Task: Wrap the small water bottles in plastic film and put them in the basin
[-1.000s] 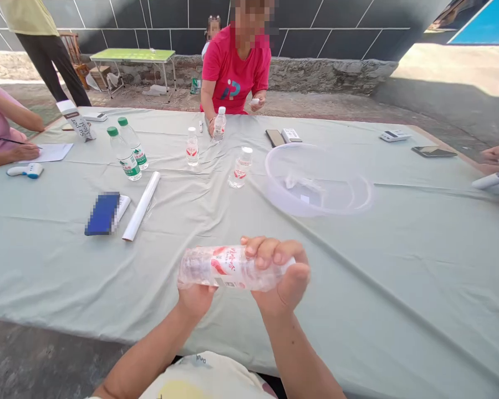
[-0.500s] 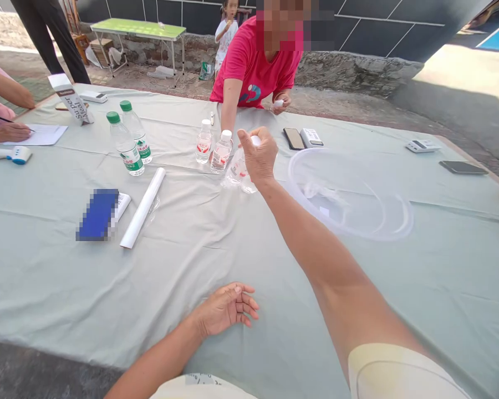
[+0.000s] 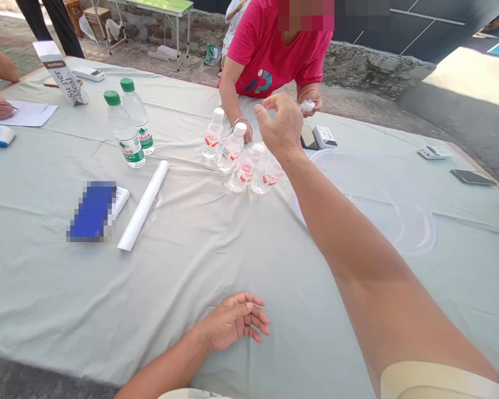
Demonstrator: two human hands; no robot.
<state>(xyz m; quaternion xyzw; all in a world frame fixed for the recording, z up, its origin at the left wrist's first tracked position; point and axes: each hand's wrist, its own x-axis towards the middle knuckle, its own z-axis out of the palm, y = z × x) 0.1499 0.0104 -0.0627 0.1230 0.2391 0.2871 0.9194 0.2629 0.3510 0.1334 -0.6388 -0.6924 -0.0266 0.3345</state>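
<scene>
Lifted off the small red-labelled clear plastic bottle (image 3: pixel 268 178) beside its matching twin (image 3: pixel 243 173), the bare right hand (image 3: pixel 283 124) hung loosely open, the left hand (image 3: pixel 236 321) empty, and a straight-up retreat seemed safest.

Your right forearm (image 3: pixel 353 238) hides part of the clear plastic basin (image 3: pixel 403 230), and you also cover one side of the dark phone (image 3: pixel 310 138). The blue item (image 3: pixel 92 213) is blurred into blocks. The left edge cuts off the thermometer (image 3: pixel 2 136); the top edge crops the green-topped folding table (image 3: pixel 162 6). You cannot read the fine print on the wrapped bottles (image 3: pixel 244 173).
</scene>
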